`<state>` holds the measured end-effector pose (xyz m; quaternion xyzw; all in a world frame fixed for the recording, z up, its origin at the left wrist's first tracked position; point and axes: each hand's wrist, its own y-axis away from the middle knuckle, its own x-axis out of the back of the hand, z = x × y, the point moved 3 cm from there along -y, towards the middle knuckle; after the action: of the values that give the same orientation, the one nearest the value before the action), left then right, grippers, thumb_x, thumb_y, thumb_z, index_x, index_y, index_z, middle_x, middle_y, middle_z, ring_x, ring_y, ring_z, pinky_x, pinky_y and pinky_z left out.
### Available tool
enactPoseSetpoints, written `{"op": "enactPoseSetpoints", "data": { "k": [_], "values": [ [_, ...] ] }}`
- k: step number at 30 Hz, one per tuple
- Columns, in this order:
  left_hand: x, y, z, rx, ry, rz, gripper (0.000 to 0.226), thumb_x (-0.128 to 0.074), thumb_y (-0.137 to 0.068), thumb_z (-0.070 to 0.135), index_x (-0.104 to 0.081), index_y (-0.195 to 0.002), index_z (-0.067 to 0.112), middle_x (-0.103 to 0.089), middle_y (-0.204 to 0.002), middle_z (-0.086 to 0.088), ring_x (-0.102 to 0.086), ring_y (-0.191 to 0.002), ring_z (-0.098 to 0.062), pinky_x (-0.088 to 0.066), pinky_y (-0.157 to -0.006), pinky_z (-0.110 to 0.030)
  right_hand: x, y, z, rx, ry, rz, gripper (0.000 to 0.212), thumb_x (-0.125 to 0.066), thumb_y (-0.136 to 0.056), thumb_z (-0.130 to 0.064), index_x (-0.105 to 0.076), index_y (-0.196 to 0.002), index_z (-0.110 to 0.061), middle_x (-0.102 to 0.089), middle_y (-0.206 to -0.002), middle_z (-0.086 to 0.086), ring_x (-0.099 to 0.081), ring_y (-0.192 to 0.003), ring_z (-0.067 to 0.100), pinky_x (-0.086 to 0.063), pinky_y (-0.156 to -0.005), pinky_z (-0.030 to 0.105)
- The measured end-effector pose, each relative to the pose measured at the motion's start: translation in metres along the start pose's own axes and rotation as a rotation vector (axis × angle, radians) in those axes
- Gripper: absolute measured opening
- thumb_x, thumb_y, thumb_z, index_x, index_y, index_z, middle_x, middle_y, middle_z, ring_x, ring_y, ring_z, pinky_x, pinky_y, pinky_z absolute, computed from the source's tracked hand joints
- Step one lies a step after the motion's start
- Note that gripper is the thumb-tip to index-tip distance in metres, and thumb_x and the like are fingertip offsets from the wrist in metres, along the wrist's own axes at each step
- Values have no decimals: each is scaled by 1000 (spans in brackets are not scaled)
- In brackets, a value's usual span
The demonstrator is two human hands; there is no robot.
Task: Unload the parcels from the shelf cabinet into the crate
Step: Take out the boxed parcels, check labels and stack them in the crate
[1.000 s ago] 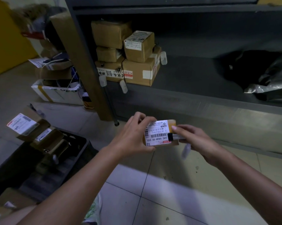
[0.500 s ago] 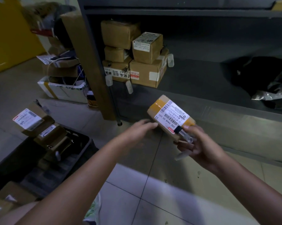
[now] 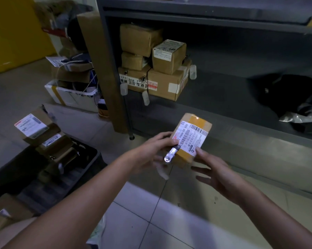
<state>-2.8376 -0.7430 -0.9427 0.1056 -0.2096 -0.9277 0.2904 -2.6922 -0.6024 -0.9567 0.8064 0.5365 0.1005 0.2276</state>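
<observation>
The left hand (image 3: 149,153) grips a labelled parcel (image 3: 192,137) by its left edge, with a silver tag (image 3: 170,155) hanging at its fingers. The right hand (image 3: 218,175), fingers spread, touches the parcel's lower right corner. The crate (image 3: 87,153) lies left of the left hand. Boxes (image 3: 151,69) sit on the shelf (image 3: 223,90) above both hands.

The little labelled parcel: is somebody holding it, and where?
The left hand grips the labelled parcel by its near left edge; the right hand, fingers straight, only touches its near corner.
</observation>
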Motion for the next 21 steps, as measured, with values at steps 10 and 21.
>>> {"op": "enactPoseSetpoints", "data": {
  "k": [10,21],
  "values": [
    [14,-4,-6,43,-137,-31,48,-68,-69,61,-70,-110,36,-73,-108,-4,-66,-84,-18,-51,-80,-36,20,-7,-15,93,-252,115,45,-69,-78,-42,-68,-116,-20,-74,-107,12,-74,-90,25,-55,-88,38],
    [38,2,1,32,16,182,37,-47,-94,58,-67,-108,31,-74,-104,7,-69,-94,-14,-44,-83,-35,5,-12,-16,149,-366,221,21,-63,-94,-27,-68,-110,-15,-77,-95,11,-74,-90,29,-59,-87,41]
  ]
}}
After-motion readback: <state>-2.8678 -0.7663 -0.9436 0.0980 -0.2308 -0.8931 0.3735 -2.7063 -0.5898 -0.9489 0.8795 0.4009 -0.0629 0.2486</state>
